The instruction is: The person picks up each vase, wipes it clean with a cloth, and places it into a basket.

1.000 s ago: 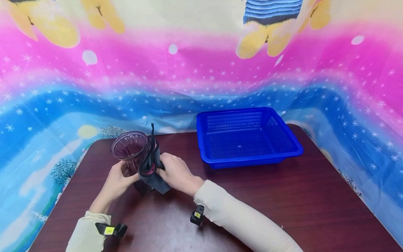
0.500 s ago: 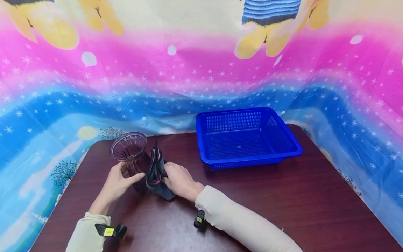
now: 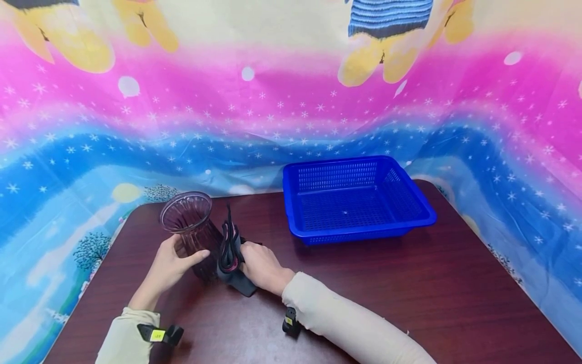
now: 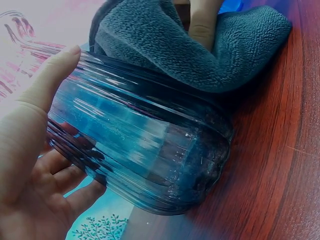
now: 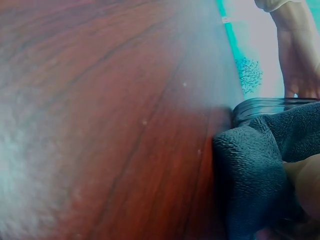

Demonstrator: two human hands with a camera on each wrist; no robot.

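A purple-tinted ribbed glass vase (image 3: 188,215) with a flared rim stands at the left of the table. My left hand (image 3: 165,270) holds it round its middle, thumb on the near side and fingers on the far side, as the left wrist view shows. My right hand (image 3: 262,265) grips a folded dark grey cloth (image 3: 236,280) with a fuzzy surface and a little pink between its folds. In the left wrist view the cloth (image 4: 215,65) lies right along the vase's lower side (image 4: 150,135). My right fingertips are hidden in the folds.
A blue plastic basket (image 3: 359,233) with perforated walls stands at the back right of the dark red-brown wooden table (image 3: 364,288). Behind the table hangs a printed pink and blue curtain (image 3: 291,96). Both wrists wear a small black camera.
My right hand has drawn the cloth down and a little to the right, toward the vase's base. My left hand and the vase have hardly moved.
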